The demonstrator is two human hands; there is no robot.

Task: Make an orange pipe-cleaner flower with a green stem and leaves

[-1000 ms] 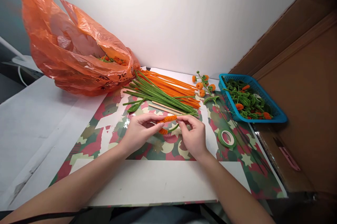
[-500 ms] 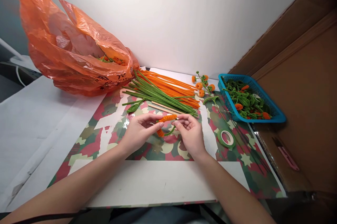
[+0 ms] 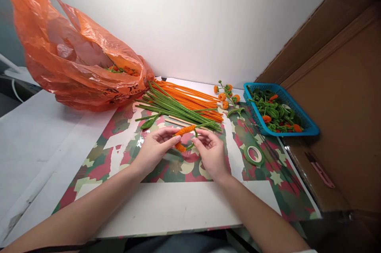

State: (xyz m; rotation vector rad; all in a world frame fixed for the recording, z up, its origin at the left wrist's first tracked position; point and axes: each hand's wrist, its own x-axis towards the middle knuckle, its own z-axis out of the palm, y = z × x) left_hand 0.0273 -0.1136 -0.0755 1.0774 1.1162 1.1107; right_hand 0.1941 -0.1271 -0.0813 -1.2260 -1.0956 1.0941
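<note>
Both hands meet over the patterned mat (image 3: 268, 177). My left hand (image 3: 154, 148) pinches a coiled orange pipe cleaner (image 3: 184, 131) with a green stem piece hanging below it. My right hand (image 3: 210, 152) has its fingers closed on the right end of the same piece. Just behind them lie a bundle of straight green pipe cleaners (image 3: 175, 108), a bundle of orange pipe cleaners (image 3: 193, 98) and thin wooden sticks (image 3: 178, 121).
A large orange plastic bag (image 3: 74, 62) sits at the back left. A blue basket (image 3: 278, 110) of green and orange pieces stands at the right, a finished orange flower sprig (image 3: 226, 96) beside it. A roll of green tape (image 3: 253, 154) lies right of my hands. Cardboard (image 3: 342, 86) walls the right side.
The hands have drawn slightly closer together, and the orange coil has shifted a little to the left between them. The view has tilted slightly.
</note>
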